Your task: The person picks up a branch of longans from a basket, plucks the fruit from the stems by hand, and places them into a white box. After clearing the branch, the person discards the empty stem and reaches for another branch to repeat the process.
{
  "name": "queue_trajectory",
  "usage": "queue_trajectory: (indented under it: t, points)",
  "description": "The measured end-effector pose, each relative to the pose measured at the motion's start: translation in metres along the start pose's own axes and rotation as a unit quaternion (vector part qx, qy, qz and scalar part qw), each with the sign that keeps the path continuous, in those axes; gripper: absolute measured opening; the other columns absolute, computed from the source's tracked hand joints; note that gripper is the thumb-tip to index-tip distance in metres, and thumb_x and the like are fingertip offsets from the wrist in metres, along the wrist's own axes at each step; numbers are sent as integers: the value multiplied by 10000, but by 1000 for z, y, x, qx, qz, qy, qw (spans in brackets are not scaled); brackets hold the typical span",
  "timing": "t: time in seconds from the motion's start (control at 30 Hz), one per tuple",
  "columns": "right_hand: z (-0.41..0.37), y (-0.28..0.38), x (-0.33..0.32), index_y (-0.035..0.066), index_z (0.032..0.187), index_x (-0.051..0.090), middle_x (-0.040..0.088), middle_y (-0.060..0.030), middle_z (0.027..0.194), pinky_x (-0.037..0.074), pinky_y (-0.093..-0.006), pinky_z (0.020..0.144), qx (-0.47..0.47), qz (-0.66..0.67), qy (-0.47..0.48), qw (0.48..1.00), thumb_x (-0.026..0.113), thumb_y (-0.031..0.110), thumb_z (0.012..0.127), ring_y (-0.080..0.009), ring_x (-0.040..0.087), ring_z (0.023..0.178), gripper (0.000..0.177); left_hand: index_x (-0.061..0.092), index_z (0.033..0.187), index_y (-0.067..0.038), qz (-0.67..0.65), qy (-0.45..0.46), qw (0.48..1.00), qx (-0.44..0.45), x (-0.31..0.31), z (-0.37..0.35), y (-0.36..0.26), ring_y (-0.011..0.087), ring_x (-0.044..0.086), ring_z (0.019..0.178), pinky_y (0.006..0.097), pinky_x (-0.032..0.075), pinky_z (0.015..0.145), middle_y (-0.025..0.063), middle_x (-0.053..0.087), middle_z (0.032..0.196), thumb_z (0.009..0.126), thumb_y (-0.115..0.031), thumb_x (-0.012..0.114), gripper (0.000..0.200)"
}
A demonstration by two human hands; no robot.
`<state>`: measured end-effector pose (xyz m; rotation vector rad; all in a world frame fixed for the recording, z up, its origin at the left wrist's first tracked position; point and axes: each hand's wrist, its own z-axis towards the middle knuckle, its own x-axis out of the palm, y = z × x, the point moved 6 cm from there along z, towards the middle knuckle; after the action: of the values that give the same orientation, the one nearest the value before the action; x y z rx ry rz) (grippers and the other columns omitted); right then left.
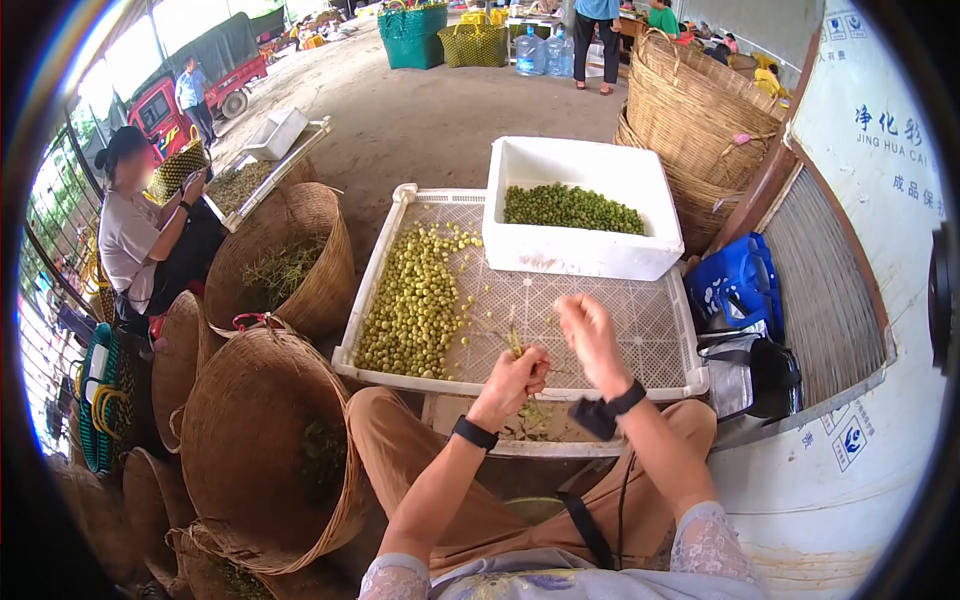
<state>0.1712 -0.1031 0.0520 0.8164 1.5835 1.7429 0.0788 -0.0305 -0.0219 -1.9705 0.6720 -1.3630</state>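
Observation:
My left hand (514, 383) is closed around a thin green sprig (516, 343), its stalks sticking up past the fingers. To its right, my right hand (588, 338) is raised with the fingers drawn together; whatever is in them is too small to make out. Both are over the near edge of a white lattice tray (590, 315). Small round yellow-green fruits (410, 300) lie heaped on the tray's left side. A white foam box (585, 258) rests on its far right part, with smaller, darker green fruits (572, 207) inside.
Tall wicker baskets (265, 450) crowd my left, one with stems (283, 268) inside. A seated person (135, 220) is beyond them. Stacked baskets (700, 120), a blue bag (738, 280) and a printed panel (870, 480) stand on my right. Leafy scraps (535, 422) lie below the tray.

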Motion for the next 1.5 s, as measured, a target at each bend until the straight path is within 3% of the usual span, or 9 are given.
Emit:
queue_trajectory:
  t: [0.17,0.3,0.53,0.97,1.03,1.2,1.27,1.37,1.5]
  points:
    - [113,73,-49,18,923,524,496,-38,739,406,-257,557,-198,-155,-106,962,497,227,896,-120,460,626,213,458,777,-56,-210,-15,978,-16,-37,-1,-16,73,257,479,216,245,433,-28,313,586,890,-132,422,141]
    - [205,19,-104,-63,1187,390,481,-269,1062,384,-441,868,-253,-503,-296,772,560,208,821,-383,460,996,486,432,795,-70,-290,14,957,21,-50,-6,-39,65,258,489,205,258,442,-32,339,610,925,-157,363,171]
    - [112,-63,-35,13,741,591,596,-167,680,472,-381,630,-106,-357,60,926,544,129,777,-313,604,675,130,441,761,-72,-344,6,938,38,-58,-4,-47,69,236,472,201,254,432,-25,354,586,923,-141,357,195]
    - [103,-199,-15,44,737,524,552,-79,658,446,-347,556,-38,-504,86,859,547,85,795,-219,552,614,74,437,742,-69,-376,5,925,48,-67,-25,-56,73,241,472,207,258,421,-29,339,578,905,-135,389,183]
    - [93,-184,-13,52,744,532,551,-38,637,429,-273,463,159,-186,137,960,533,91,825,-127,544,548,90,438,746,-69,-397,14,916,48,-69,-24,-57,73,241,471,207,259,422,-30,342,581,908,-141,388,184]
    - [131,-47,-15,35,994,564,533,7,631,429,-212,485,-63,-46,25,997,521,123,868,-77,501,532,160,441,749,-71,-421,6,905,68,-69,-18,-56,73,243,470,208,260,421,-30,346,581,912,-143,387,186]
    - [155,9,-43,-3,1260,384,547,-110,921,489,-290,628,-235,-269,-144,923,509,151,878,-146,566,736,431,446,748,-73,-451,8,889,75,-65,-17,-58,74,251,474,210,261,416,-26,355,581,911,-135,391,183]
    - [149,14,-35,6,1192,470,592,-93,915,491,-301,699,-236,-291,-45,926,537,262,879,-154,582,828,410,449,749,-73,-468,20,880,82,-62,-18,-62,74,254,474,213,265,412,-23,358,581,909,-130,397,177]
    - [29,1,23,3,1027,579,613,-71,879,498,-263,744,65,-136,298,943,483,249,913,-144,593,759,287,475,778,-43,-495,47,863,91,-59,-19,-68,83,252,479,225,266,419,-14,354,589,919,-129,385,188]
